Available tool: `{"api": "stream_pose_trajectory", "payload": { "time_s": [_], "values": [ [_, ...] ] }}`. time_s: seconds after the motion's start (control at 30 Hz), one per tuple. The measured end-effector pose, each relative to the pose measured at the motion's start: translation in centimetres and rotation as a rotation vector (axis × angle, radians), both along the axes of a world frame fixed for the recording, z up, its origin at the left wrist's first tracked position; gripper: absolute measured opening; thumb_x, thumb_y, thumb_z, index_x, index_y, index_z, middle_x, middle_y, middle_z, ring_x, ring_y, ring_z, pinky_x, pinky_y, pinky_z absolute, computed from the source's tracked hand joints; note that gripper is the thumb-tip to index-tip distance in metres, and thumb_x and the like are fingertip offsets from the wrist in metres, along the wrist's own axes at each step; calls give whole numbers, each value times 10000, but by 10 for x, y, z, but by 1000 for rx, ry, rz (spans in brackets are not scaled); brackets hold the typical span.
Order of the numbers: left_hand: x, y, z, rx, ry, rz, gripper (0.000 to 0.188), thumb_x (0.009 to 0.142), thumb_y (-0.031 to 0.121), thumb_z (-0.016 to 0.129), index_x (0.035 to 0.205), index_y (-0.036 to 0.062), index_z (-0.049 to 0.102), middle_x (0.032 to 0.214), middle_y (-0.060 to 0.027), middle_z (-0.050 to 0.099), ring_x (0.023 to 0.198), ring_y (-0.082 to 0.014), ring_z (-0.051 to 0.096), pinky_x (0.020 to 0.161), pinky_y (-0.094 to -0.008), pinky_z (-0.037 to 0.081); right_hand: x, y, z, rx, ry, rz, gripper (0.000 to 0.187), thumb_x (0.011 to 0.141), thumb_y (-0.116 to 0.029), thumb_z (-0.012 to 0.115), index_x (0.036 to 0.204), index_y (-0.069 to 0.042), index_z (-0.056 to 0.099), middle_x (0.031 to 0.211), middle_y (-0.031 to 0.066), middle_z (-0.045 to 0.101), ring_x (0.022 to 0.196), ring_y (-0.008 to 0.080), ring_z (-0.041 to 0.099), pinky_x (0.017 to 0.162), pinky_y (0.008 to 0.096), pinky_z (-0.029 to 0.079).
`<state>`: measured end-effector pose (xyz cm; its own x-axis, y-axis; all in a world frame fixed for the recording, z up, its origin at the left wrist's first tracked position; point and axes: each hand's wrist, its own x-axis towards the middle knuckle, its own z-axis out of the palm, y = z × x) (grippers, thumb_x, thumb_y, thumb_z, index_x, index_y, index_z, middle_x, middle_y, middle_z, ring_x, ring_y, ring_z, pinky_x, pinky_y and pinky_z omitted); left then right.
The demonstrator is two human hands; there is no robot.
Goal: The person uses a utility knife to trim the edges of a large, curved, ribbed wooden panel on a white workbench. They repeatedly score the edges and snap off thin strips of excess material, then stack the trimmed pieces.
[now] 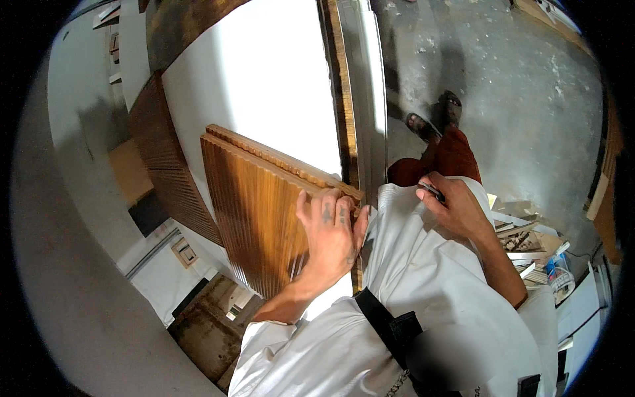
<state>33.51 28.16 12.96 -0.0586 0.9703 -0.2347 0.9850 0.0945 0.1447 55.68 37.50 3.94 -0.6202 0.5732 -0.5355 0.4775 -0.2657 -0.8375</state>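
Observation:
A brown fluted wood-look panel (254, 205) leans over a white sheet surface, with a second matching panel (284, 159) right behind it, so their ridged edges run side by side. My left hand (329, 231), tattooed on the fingers, grips the near corner of these panels, its fingers curled over the upper edge. Beside my white shirt, my right hand (453, 205) is closed around a small dark object (433, 192). Only a short end of that object shows, so its kind is unclear.
The white sheet (278, 73) has a wooden edge strip (345, 99) on its right, next to long pale strips (370, 86). A darker ribbed panel (169, 159) stands at the left. Scrap pieces (526, 238) and a white bucket (562, 281) lie on the concrete floor (516, 119) at right.

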Motion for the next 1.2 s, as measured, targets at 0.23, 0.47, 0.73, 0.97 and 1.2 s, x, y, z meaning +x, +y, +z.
{"api": "stream_pose_trajectory", "payload": {
  "time_s": [0.23, 0.47, 0.73, 0.97, 1.2],
  "values": [
    [12, 4, 6, 54, -4, 85, 366, 803, 149, 794, 1066, -21, 605, 1159, -191, 534, 1115, -385, 525, 1055, -612, 353, 27, 11, -16, 27, 13, -64, 305, 934, -267, 620, 987, 32, 592, 865, 223, 656, 786, 387, 628, 708, 422, 477],
    [24, 7, 1, 89, 36, 47, 302, 815, 84, 765, 1047, -27, 606, 1190, -199, 536, 1128, -388, 521, 1021, -568, 397, 55, 40, -19, 31, -3, -99, 267, 947, -248, 602, 972, 17, 579, 811, 209, 655, 724, 398, 629, 669, 416, 466],
    [30, 8, 10, 64, 42, 77, 281, 816, 54, 738, 1027, -101, 637, 1302, -222, 502, 1210, -432, 470, 1012, -555, 423, 81, 61, -52, 65, 4, -136, 298, 948, -257, 593, 937, 39, 562, 743, 194, 623, 670, 292, 610, 653, 401, 455],
    [31, 6, 9, -29, 76, 34, 268, 851, 68, 706, 1066, -78, 638, 1291, -205, 500, 1273, -438, 436, 1071, -583, 387, 95, 66, -89, -33, -56, -295, 393, 958, -280, 602, 1167, 52, 596, 785, 128, 659, 656, 188, 608, 649, 338, 488],
    [21, -2, 6, -21, 51, 156, 314, 928, 182, 632, 1154, -34, 605, 1354, -203, 501, 1332, -399, 412, 1116, -603, 307, 88, 83, -90, -101, -109, -363, 301, 982, -273, 586, 1003, 24, 620, 651, 26, 559, 575, 110, 482, 552, 286, 387]
  ]
}}
